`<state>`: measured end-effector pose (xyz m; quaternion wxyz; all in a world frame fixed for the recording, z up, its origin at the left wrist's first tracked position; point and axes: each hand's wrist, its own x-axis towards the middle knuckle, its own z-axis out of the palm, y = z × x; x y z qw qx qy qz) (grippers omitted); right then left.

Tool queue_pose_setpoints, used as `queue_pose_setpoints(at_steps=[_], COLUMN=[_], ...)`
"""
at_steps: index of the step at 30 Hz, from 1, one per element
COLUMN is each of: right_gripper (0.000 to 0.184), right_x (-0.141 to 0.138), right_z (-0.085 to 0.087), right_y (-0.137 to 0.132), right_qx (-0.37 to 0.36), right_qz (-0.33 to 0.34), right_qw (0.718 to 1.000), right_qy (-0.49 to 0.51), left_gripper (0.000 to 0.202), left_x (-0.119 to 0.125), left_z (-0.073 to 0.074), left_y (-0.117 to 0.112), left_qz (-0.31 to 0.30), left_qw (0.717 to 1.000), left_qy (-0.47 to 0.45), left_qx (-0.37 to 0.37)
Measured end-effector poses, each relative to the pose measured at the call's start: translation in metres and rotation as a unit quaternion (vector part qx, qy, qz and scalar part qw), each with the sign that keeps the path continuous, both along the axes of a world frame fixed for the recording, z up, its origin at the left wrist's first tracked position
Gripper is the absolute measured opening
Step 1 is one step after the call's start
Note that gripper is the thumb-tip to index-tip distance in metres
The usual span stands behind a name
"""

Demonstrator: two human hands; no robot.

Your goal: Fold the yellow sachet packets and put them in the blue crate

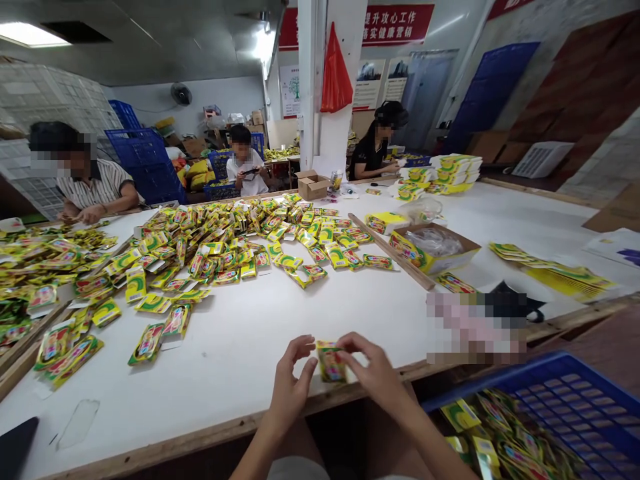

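Both hands hold one small yellow-green packet [331,362] upright over the near edge of the white table [260,333]. My left hand [293,380] pinches its left side with curled fingers. Closed on the packet's right side and top is my right hand [373,370]. A big heap of the same packets [225,240] lies farther back across the table, and more are scattered at the left [70,307].
A blue crate [575,407] with packets stands low at my right. An open cardboard box [435,250], flat yellow cartons [555,270] and stacked boxes [450,172] sit to the right. Three people sit along the far side. A wooden strip [390,250] crosses the table.
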<state>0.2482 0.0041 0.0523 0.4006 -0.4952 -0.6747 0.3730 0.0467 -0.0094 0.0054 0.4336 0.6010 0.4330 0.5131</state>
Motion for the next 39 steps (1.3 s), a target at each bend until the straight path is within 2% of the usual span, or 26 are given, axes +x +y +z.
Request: queue_pose_setpoints(at_steps=[2,4,6,7,9,13,15,17,19,22,25,27,29,31,32,34,36,39], right_gripper=[0.017,0.023,0.028,0.029,0.027,0.031,0.035,0.037,0.039,0.043,0.043,0.042,0.047,0.05,0.049,0.045,0.038,0.029], right_x=[0.043,0.083,0.1,0.097,0.067,-0.022,-0.052,-0.066,-0.069,-0.066,-0.067,-0.072,-0.076,-0.077,-0.075,-0.07,-0.065,-0.063], right_z=[0.022,0.042,0.054,0.055,0.044,-0.003,-0.021,-0.029,-0.026,-0.007,0.017,0.028,0.03,0.022,0.014,-0.006,-0.027,-0.048], right_y=[-0.004,-0.002,0.01,0.02,0.049,0.123,0.155,0.179,0.19,0.173,0.116,0.069,0.029,0.005,0.0,-0.003,0.001,0.004], right_qx=[0.015,-0.004,0.015,0.036,0.088,0.151,0.175,0.194,0.208,0.229,0.235,0.217,0.176,0.139,0.128,0.102,0.04,-0.055], right_qz=[-0.043,-0.044,-0.038,-0.032,-0.019,0.027,0.058,0.069,0.064,0.042,0.019,0.042,0.092,0.118,0.106,0.046,0.011,0.052], right_qw=[0.994,0.972,0.956,0.953,0.948,0.921,0.913,0.912,0.916,0.921,0.933,0.956,0.972,0.98,0.984,0.994,0.997,0.985], right_qy=[-0.102,-0.229,-0.29,-0.299,-0.304,-0.357,-0.363,-0.355,-0.338,-0.312,-0.271,-0.192,-0.129,-0.085,-0.063,-0.012,0.058,0.154], left_gripper=[0.035,0.034,0.033,0.034,0.033,0.032,0.031,0.032,0.034,0.039,0.05,0.06,0.059,0.049,0.042,0.032,0.031,0.037], left_x=[0.0,0.001,0.003,0.004,0.005,0.001,-0.001,-0.003,-0.001,0.006,0.012,0.011,0.008,0.005,0.004,0.002,0.003,0.004], left_z=[-0.002,-0.004,-0.005,-0.005,-0.005,-0.006,-0.008,-0.012,-0.017,-0.023,-0.025,-0.022,-0.016,-0.01,-0.008,-0.005,-0.006,-0.008], left_y=[0.001,0.003,0.005,0.006,0.006,0.003,0.003,0.004,0.006,0.01,0.015,0.018,0.02,0.02,0.019,0.017,0.014,0.009], left_qz=[0.012,0.018,0.02,0.019,0.019,0.035,0.042,0.046,0.045,0.112,0.233,0.253,0.223,0.161,0.133,0.086,0.052,0.002], left_qw=[1.0,0.999,0.999,0.999,0.998,0.997,0.996,0.996,0.996,0.993,0.971,0.961,0.969,0.986,0.991,0.995,0.996,0.993], left_qy=[-0.006,-0.01,0.001,0.01,0.026,0.041,0.043,0.044,0.04,0.007,0.017,0.056,0.065,0.027,0.001,-0.037,-0.05,-0.078], left_qx=[-0.006,-0.028,-0.04,-0.044,-0.054,-0.06,-0.059,-0.065,-0.072,-0.046,0.053,0.097,0.08,0.035,0.013,-0.023,-0.057,-0.086])
